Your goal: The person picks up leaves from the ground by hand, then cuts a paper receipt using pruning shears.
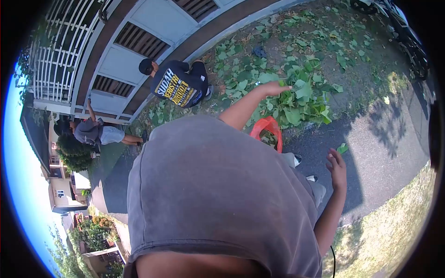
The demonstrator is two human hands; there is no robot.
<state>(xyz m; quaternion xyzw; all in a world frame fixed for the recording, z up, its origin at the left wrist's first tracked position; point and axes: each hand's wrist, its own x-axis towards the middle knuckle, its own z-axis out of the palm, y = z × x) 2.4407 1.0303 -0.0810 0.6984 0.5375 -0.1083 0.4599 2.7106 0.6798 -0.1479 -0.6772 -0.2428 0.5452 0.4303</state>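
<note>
My left hand (276, 88) reaches into a heap of broad green leaves (301, 95), its fingers closed on the leafy stems; the leaves partly hide the grip. Close below that heap stands a red plastic bag (267, 125), mouth open, with some leaves inside. My right hand (337, 169) hangs over the asphalt, fingers apart and slightly bent, holding nothing I can see. Just beyond its fingertips is a single green leaf (342, 148). Part of the bag is hidden behind my grey shirt (218, 185).
Cut leaves (241, 85) litter the soil along a wall (153, 21). A person in a black printed shirt (178, 85) bends beside it; another person (99, 132) stands farther off with an arm at the wall. A parked motorcycle (403, 34) is at upper right. Dry grass (394, 222) borders the asphalt.
</note>
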